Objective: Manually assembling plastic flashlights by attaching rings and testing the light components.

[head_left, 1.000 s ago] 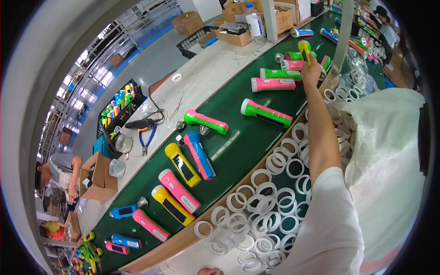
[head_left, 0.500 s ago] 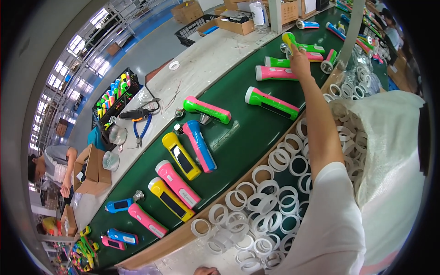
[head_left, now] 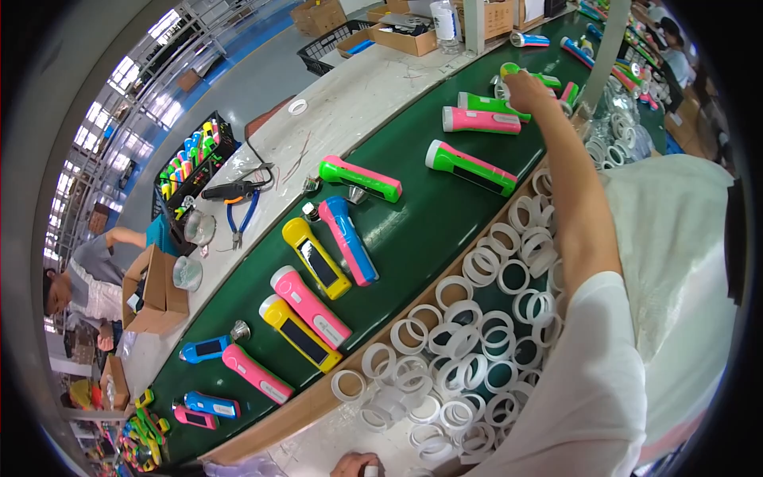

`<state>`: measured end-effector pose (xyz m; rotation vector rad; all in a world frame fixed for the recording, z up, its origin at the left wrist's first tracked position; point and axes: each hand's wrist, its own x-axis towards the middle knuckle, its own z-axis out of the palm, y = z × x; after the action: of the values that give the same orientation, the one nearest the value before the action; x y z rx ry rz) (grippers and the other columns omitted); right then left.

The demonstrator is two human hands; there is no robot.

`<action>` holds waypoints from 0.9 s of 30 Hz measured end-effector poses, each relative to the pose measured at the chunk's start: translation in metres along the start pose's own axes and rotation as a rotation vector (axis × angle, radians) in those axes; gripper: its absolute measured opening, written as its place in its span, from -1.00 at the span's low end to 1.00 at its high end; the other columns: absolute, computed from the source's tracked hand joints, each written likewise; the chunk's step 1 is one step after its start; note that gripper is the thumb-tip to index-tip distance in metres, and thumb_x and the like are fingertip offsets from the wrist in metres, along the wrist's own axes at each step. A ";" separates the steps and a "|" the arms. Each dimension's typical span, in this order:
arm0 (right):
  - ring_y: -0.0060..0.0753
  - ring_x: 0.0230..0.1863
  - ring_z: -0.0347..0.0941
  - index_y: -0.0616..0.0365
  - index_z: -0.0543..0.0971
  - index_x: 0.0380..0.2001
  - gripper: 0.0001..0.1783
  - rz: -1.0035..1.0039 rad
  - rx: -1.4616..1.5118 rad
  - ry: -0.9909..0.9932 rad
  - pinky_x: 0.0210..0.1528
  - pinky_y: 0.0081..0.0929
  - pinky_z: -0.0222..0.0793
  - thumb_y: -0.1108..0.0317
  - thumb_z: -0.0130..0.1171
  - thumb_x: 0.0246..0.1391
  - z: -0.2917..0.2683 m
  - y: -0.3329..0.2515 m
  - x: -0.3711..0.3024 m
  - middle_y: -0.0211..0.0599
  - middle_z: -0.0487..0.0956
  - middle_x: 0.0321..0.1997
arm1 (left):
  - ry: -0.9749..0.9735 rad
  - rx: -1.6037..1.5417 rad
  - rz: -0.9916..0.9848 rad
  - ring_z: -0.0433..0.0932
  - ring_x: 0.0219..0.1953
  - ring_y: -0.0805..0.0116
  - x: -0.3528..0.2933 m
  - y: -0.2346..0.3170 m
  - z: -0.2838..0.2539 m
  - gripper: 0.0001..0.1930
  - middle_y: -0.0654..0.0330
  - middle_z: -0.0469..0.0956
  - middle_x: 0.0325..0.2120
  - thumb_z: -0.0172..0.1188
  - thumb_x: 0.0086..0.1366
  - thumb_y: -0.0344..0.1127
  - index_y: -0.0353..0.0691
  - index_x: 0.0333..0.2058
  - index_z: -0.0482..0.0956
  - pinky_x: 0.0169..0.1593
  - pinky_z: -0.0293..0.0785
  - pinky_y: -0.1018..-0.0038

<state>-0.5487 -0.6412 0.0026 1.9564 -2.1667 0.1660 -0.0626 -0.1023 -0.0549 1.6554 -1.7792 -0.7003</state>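
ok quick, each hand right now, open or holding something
Left hand: mostly cut off, cannot tell.
Right hand: near a green flashlight, grip hidden, cannot tell.

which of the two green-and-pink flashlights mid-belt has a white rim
The flashlight on the right, white around its wide end; the flashlight on the left shows only green and pink there.

The right hand [head_left: 528, 91] no longer holds the yellow and green plastic flashlight [head_left: 509, 69] raised: it sits lower, fingers beside a silver cone-shaped reflector [head_left: 500, 89], the flashlight partly hidden. More of the left hand [head_left: 354, 464] shows, with a small white piece [head_left: 370, 471] at its fingers. A co-worker's bare arm [head_left: 127, 236] now extends toward a teal box [head_left: 157, 234].
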 end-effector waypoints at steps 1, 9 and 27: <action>0.06 0.06 0.42 0.10 0.55 -0.12 -0.64 -0.025 0.053 -0.049 0.06 -0.13 0.37 0.42 0.04 -0.06 -0.010 0.017 -0.004 0.08 0.49 0.01 | 0.017 -0.032 -0.014 0.48 -0.51 0.08 -0.002 -0.004 0.002 -0.87 0.04 0.49 -0.54 0.06 0.23 -0.35 -0.25 -0.32 0.53 -0.38 0.43 0.28; -0.52 -0.77 0.36 0.13 0.53 0.02 -0.53 0.203 0.819 -0.189 -0.72 -0.52 0.29 0.39 0.10 -0.05 -0.074 0.086 -0.065 -0.27 0.47 -0.57 | -0.099 0.031 -0.126 0.61 -0.33 0.06 -0.001 -0.026 -0.010 -0.63 0.02 0.60 -0.38 0.08 0.26 -0.01 -0.22 -0.26 0.58 -0.21 0.52 0.30; 0.22 -0.02 0.45 0.07 0.48 -0.11 -0.59 0.306 0.347 0.276 0.01 0.04 0.34 0.13 0.05 -0.02 0.071 0.071 0.047 0.12 0.55 -0.10 | -0.110 -0.011 -0.262 0.61 -0.34 0.08 0.002 -0.015 -0.007 -0.57 0.04 0.60 -0.37 0.06 0.26 0.08 -0.22 -0.25 0.57 -0.24 0.53 0.33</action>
<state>-0.6298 -0.6949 -0.0510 1.6152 -2.3477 0.8590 -0.0471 -0.1049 -0.0614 1.8956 -1.6435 -0.9315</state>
